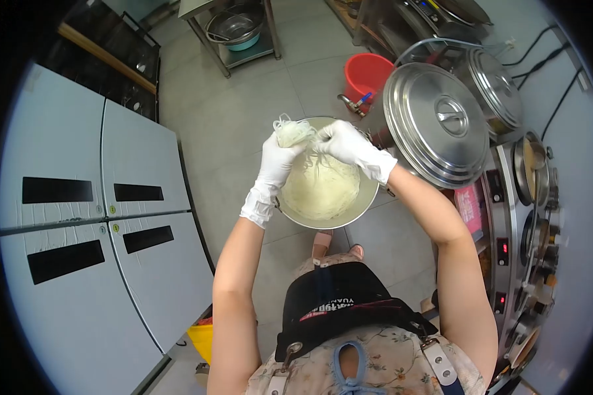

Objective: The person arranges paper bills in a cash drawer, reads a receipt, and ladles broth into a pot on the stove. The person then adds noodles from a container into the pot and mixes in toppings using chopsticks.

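Note:
White-gloved, my left hand (278, 158) is closed around a clump of thin white noodles (294, 133), with loose strands sticking out at its top. My right hand (349, 143), also gloved, has its fingers pinched on strands beside that clump. More strands hang between the two hands. Below them is a large round metal pot (369, 197), filled with a pale, whitish mass (323, 189) that looks like more noodles. Both hands are above the far half of the pot. The palm side of each hand is partly hidden.
A tall lidded steel pot (435, 125) with a tap stands right of the hands, beside a red bucket (367, 74). Cooking equipment with pans (527, 171) lines the right wall. White cabinets (53, 145) stand at left. A steel table (244, 56) holding basins is ahead.

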The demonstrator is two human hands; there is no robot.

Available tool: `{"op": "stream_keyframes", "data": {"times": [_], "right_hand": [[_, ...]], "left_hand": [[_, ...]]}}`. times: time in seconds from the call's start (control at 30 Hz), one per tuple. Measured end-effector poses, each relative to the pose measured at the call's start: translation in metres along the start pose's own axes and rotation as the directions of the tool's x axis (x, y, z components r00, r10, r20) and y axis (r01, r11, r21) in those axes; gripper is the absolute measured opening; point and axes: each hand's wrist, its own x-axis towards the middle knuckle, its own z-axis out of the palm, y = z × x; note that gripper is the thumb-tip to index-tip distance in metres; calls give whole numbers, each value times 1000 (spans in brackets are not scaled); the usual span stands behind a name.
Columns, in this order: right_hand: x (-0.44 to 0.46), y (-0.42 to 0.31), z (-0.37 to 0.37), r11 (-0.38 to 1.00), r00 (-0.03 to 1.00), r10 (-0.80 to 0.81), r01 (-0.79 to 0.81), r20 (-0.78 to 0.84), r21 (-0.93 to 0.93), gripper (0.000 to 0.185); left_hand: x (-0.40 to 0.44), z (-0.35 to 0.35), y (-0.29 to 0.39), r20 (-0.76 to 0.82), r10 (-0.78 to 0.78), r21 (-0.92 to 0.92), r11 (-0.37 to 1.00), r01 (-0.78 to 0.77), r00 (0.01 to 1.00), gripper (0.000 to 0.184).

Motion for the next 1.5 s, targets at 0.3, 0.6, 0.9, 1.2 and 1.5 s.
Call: {"op": "stream_keyframes", "data": {"times": [0.3,0.6,0.9,1.2,1.5], "right_hand": [[-21,-52,-20,984,964,-67,106,-256,142,21],[-79,26,-53,937,941,-52,162,-333,310,32],[-105,43,-2,950,913,-161,246,-374,192,118],[-71,-55,49,641,800,-298,572,-521,512,119],[-84,-39,3,974,908,-226,199,-353,-112,23]], "left_hand": [[4,20,29,185,-30,-128,990,54,982,38],[-7,46,119,168,116,-79,991,-104,979,36],[-22,72,238,185,325,42,940,-338,927,37],[-22,77,299,245,383,-76,923,-376,891,31],[-11,47,282,268,339,188,900,-394,902,36]]}}
